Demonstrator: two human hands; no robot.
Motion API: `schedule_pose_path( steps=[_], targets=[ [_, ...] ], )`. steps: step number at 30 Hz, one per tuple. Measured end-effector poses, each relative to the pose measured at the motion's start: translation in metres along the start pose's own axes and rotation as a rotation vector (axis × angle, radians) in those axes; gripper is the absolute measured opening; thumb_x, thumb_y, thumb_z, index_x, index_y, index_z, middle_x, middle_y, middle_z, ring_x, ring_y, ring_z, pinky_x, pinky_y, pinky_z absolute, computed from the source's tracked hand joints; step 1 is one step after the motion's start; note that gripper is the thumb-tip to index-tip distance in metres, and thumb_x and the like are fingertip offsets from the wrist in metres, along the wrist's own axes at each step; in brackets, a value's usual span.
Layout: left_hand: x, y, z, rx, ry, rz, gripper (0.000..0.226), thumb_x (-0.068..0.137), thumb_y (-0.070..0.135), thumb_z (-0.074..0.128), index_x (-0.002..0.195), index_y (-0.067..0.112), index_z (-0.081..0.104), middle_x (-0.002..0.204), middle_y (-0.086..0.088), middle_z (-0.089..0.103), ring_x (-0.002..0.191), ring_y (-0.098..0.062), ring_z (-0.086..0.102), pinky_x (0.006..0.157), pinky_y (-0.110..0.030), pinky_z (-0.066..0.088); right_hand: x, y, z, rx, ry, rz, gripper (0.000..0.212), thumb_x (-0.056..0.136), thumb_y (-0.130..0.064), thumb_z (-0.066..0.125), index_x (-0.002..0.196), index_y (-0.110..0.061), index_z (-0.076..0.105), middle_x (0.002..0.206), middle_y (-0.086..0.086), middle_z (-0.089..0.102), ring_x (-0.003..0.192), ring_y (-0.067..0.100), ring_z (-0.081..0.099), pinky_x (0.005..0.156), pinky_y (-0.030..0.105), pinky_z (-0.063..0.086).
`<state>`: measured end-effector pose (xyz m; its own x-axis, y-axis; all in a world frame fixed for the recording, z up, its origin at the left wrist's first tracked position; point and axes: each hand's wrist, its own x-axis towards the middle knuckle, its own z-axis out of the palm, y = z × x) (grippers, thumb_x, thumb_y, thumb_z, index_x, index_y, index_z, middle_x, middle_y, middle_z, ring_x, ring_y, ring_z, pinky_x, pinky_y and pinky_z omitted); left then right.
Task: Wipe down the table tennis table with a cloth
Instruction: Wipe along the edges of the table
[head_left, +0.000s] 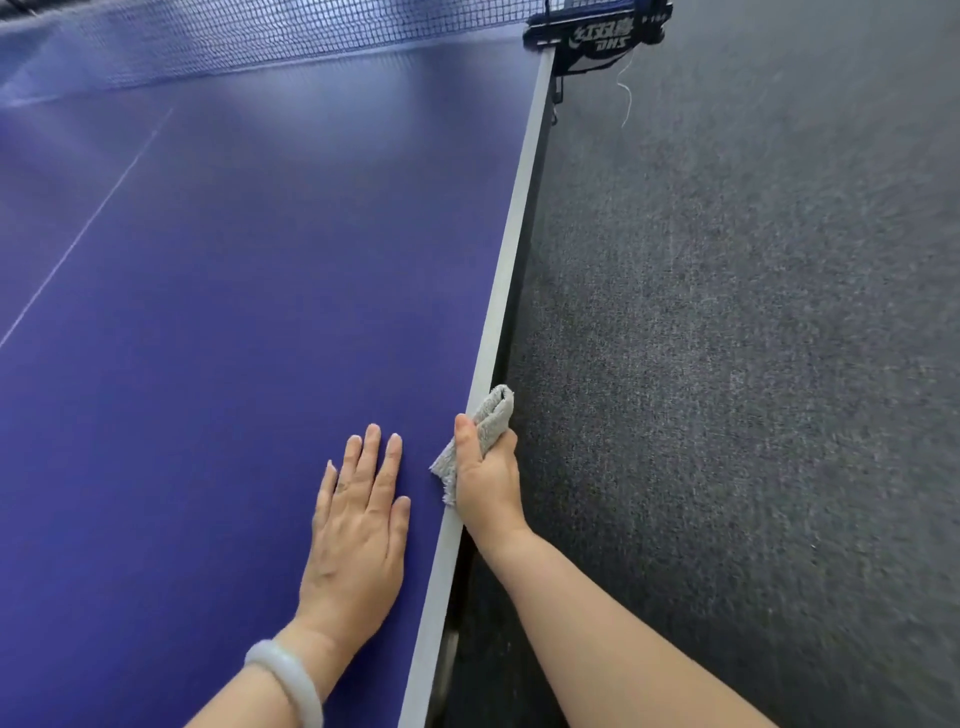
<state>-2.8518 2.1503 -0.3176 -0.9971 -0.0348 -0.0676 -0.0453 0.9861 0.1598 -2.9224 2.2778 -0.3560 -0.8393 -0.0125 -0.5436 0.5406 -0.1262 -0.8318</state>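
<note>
The blue table tennis table (218, 291) fills the left of the view, its pale side edge running from bottom centre up to the net post. My right hand (488, 478) grips a folded grey cloth (491, 415) against that side edge, thumb on top of the table, fingers wrapped round the outside. My left hand (358, 525) rests flat on the blue surface just left of it, fingers straight and spread. A pale bangle sits on my left wrist.
The net (249, 41) stretches across the top, held by a dark clamp post (597, 36) at the table's right edge. A thin white centre line crosses the surface at left. Dark grey carpet (753, 338) covers the floor to the right.
</note>
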Motion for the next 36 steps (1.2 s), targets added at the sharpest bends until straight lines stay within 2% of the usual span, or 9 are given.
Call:
schedule_pose_path(
  steps=[5, 8, 11, 14, 18, 23, 28, 34, 36],
  targets=[
    [0.002, 0.008, 0.001, 0.051, -0.003, -0.016, 0.065, 0.096, 0.044, 0.002, 0.157, 0.022, 0.006, 0.165, 0.006, -0.002, 0.152, -0.009, -0.007, 0.124, -0.037, -0.002, -0.01, -0.005, 0.003, 0.059, 0.055, -0.006, 0.061, 0.097, -0.051, 0.052, 0.145, -0.016, 0.037, 0.129, -0.001, 0.05, 0.12, 0.015, 0.052, 0.098, 0.025, 0.039],
    [0.002, 0.007, 0.0, 0.042, -0.001, -0.02, 0.066, 0.095, 0.045, 0.001, 0.157, 0.023, 0.005, 0.165, 0.007, -0.002, 0.151, -0.008, -0.008, 0.124, -0.035, -0.003, -0.057, 0.021, 0.015, 0.049, 0.136, -0.092, 0.052, 0.1, -0.046, 0.048, 0.148, -0.041, 0.029, 0.114, -0.02, 0.039, 0.105, -0.009, 0.047, 0.087, 0.007, 0.033],
    [0.002, 0.005, 0.001, 0.023, 0.017, -0.018, 0.062, 0.098, 0.042, 0.008, 0.157, 0.023, 0.008, 0.164, 0.008, 0.0, 0.152, -0.008, -0.005, 0.124, -0.034, -0.003, -0.107, 0.054, 0.019, 0.052, 0.106, -0.099, 0.048, 0.101, -0.041, 0.048, 0.136, -0.058, 0.02, 0.124, -0.02, 0.034, 0.115, -0.02, 0.039, 0.088, -0.006, 0.024],
    [0.003, 0.004, 0.003, 0.004, 0.032, -0.019, 0.054, 0.104, 0.031, 0.021, 0.158, 0.023, 0.012, 0.165, 0.006, 0.003, 0.152, -0.008, -0.003, 0.124, -0.034, -0.003, -0.086, 0.049, 0.019, -0.019, 0.116, -0.105, 0.056, 0.101, -0.039, 0.048, 0.151, -0.038, 0.022, 0.131, -0.006, 0.037, 0.133, 0.012, 0.039, 0.101, 0.009, 0.024],
    [0.003, 0.003, 0.004, -0.025, 0.049, -0.021, 0.055, 0.103, 0.034, 0.019, 0.158, 0.025, 0.014, 0.165, 0.007, 0.004, 0.152, -0.008, -0.002, 0.123, -0.031, -0.005, -0.041, 0.016, 0.017, -0.049, 0.151, -0.07, 0.06, 0.101, -0.047, 0.044, 0.152, -0.019, 0.028, 0.138, 0.013, 0.045, 0.129, 0.031, 0.048, 0.108, 0.038, 0.037],
    [0.003, 0.003, 0.005, -0.035, 0.065, -0.02, 0.054, 0.105, 0.03, 0.027, 0.158, 0.026, 0.014, 0.166, 0.006, 0.005, 0.152, -0.009, -0.002, 0.124, -0.033, -0.004, -0.078, 0.042, 0.02, -0.034, 0.181, -0.135, 0.061, 0.1, -0.043, 0.049, 0.153, -0.022, 0.029, 0.13, 0.014, 0.047, 0.124, 0.033, 0.05, 0.107, 0.041, 0.04],
    [0.003, 0.003, 0.004, -0.036, 0.078, -0.025, 0.054, 0.106, 0.029, 0.028, 0.158, 0.026, 0.015, 0.166, 0.005, 0.007, 0.152, -0.01, 0.0, 0.124, -0.033, -0.004, -0.153, 0.092, 0.029, -0.016, 0.169, -0.129, 0.064, 0.098, -0.044, 0.05, 0.154, -0.03, 0.023, 0.127, 0.0, 0.043, 0.127, 0.025, 0.049, 0.109, 0.04, 0.039],
    [0.003, 0.003, 0.004, -0.04, 0.063, -0.032, 0.054, 0.106, 0.029, 0.028, 0.158, 0.026, 0.015, 0.166, 0.005, 0.006, 0.152, -0.01, -0.001, 0.124, -0.034, -0.003, -0.067, 0.036, 0.019, 0.007, 0.145, -0.03, 0.066, 0.099, -0.046, 0.051, 0.152, -0.012, 0.031, 0.139, 0.017, 0.046, 0.128, 0.034, 0.049, 0.108, 0.038, 0.038],
    [0.003, 0.004, 0.003, -0.047, 0.059, -0.031, 0.054, 0.106, 0.029, 0.028, 0.158, 0.026, 0.015, 0.166, 0.005, 0.006, 0.152, -0.009, -0.001, 0.124, -0.034, -0.003, -0.066, 0.034, 0.018, 0.025, 0.133, -0.056, 0.065, 0.099, -0.047, 0.049, 0.152, -0.015, 0.03, 0.135, 0.014, 0.047, 0.127, 0.033, 0.049, 0.104, 0.032, 0.038]
  ],
)
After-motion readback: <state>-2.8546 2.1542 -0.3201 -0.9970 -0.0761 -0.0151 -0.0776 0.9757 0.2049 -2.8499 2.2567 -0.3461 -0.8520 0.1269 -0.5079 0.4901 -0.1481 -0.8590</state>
